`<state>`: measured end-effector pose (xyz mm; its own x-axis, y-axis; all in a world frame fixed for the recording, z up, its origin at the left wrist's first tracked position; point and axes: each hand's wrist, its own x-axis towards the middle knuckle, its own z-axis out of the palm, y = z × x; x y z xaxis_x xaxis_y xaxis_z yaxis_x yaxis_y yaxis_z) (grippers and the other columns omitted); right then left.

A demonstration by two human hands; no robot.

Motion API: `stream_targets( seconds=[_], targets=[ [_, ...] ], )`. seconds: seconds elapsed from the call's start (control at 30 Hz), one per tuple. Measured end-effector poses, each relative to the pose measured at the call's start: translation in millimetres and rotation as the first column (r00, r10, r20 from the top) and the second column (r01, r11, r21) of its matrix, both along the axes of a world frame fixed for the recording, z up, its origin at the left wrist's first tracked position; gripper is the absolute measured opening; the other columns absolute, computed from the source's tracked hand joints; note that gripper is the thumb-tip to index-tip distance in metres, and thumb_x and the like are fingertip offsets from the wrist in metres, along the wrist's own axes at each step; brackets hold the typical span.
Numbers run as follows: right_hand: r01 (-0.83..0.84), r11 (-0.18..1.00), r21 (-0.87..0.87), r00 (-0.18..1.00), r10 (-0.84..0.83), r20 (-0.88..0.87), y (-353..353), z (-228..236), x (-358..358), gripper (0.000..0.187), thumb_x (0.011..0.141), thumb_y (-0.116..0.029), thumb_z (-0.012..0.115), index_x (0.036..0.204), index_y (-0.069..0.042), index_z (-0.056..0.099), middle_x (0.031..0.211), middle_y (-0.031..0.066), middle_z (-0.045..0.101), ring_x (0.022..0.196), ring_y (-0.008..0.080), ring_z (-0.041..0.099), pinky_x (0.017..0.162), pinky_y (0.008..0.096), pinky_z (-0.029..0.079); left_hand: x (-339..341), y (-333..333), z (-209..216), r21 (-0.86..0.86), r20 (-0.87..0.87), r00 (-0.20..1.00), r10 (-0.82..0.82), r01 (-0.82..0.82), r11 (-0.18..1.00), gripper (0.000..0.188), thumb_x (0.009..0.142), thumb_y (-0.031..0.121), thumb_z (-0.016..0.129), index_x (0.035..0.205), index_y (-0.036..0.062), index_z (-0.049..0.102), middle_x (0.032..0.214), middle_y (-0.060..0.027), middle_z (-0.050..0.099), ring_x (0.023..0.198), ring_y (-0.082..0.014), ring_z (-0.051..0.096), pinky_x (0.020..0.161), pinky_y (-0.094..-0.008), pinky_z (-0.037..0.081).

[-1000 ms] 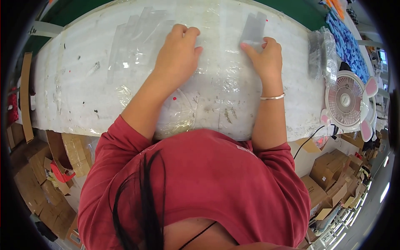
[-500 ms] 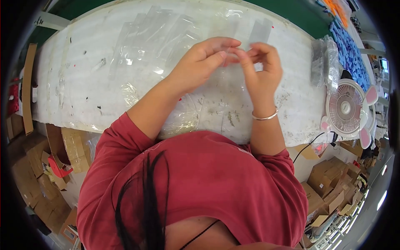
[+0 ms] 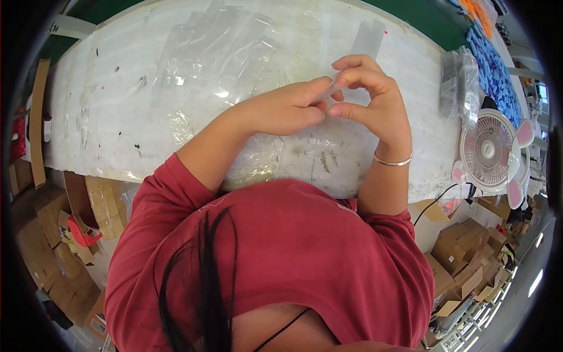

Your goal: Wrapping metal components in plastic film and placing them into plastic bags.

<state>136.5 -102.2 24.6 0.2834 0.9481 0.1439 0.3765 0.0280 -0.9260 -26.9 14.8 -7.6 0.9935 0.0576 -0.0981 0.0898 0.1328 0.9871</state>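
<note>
Along the near edge of the white surface (image 3: 105,111), crinkled clear tape (image 3: 253,167) lies in front of the person. Farther in, the left hand (image 3: 290,108) and right hand (image 3: 375,97) meet over the middle. The left appears pinched on a small clear piece (image 3: 332,89), held up between the two hands; the right curves round its far end, thumb apart from the fingers, and I cannot tell whether its fingertips touch the film. Something this thin probably calls for a light pinch at the very edge, a gentle rub to part any layers, and no hard pull that could crease it. Beyond, overlapping clear sheets (image 3: 214,50) lie far left, and a greyish stack (image 3: 369,41) lies far right.
</note>
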Motion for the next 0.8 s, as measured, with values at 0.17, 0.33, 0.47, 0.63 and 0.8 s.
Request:
stream_targets(
  seconds=[0.17, 0.33, 0.47, 0.63, 0.8],
  targets=[
    [-0.198, 0.980, -0.035, 0.959, 0.186, -0.212, -3.4, 1.0, -0.2, 0.024, 0.060, -0.007, 0.087, 0.075, -0.009, 0.069, 0.109, 0.0087, 0.059, 0.098, 0.0198, 0.054, 0.086, 0.0290, 0.042, 3.6, -10.5, -8.5, -0.044, 0.187, 0.982, 0.039, -0.031, 0.999, 0.030, 0.083, 0.001, 0.054, 0.113, 0.0034, 0.055, 0.087, -0.0036, 0.057, 0.070, -0.0117, 0.048, 0.064, -0.0225, 0.042],
    [-0.290, 0.952, 0.101, 0.947, 0.301, -0.116, -2.1, -7.2, 10.7, 0.025, 0.059, -0.003, 0.086, 0.076, -0.008, 0.068, 0.110, 0.0107, 0.059, 0.101, 0.0218, 0.055, 0.086, 0.0304, 0.044, 3.5, -6.6, -0.6, -0.140, 0.133, 0.989, -0.058, 0.076, 0.987, 0.029, 0.081, 0.001, 0.062, 0.108, 0.0013, 0.054, 0.082, -0.0033, 0.058, 0.065, -0.0113, 0.051, 0.059, -0.0209, 0.043],
    [-0.371, 0.914, 0.167, 0.922, 0.384, -0.054, 0.4, -10.6, 13.3, 0.040, 0.059, 0.001, 0.085, 0.094, -0.008, 0.069, 0.111, 0.0118, 0.059, 0.102, 0.0221, 0.056, 0.080, 0.0286, 0.047, 4.8, 0.6, 4.8, -0.253, 0.084, 0.995, -0.051, 0.071, 0.965, 0.031, 0.080, -0.001, 0.066, 0.109, 0.0008, 0.055, 0.082, -0.0049, 0.060, 0.065, -0.0122, 0.055, 0.058, -0.0202, 0.044],
    [0.010, 0.994, 0.111, 0.820, 0.055, -0.569, 5.3, 2.7, -28.3, 0.068, 0.061, 0.004, 0.082, 0.122, -0.008, 0.056, 0.110, 0.0126, 0.060, 0.097, 0.0194, 0.057, 0.071, 0.0255, 0.049, 4.7, 9.6, 4.4, -0.340, 0.065, 0.951, 0.301, -0.263, 0.903, 0.046, 0.083, 0.002, 0.067, 0.125, 0.0056, 0.049, 0.091, -0.0066, 0.063, 0.066, -0.0131, 0.056, 0.063, -0.0212, 0.048],
    [-0.125, 0.929, -0.348, 0.859, -0.074, -0.506, 9.4, -1.8, -45.2, 0.083, 0.064, 0.003, 0.080, 0.136, -0.009, 0.040, 0.112, 0.0134, 0.059, 0.091, 0.0169, 0.058, 0.068, 0.0251, 0.051, 4.9, 10.6, 6.0, -0.412, 0.056, 0.873, 0.485, -0.422, 0.807, 0.044, 0.088, 0.004, 0.064, 0.127, 0.0069, 0.044, 0.090, -0.0110, 0.064, 0.079, -0.0196, 0.067, 0.061, -0.0234, 0.049]
  ],
)
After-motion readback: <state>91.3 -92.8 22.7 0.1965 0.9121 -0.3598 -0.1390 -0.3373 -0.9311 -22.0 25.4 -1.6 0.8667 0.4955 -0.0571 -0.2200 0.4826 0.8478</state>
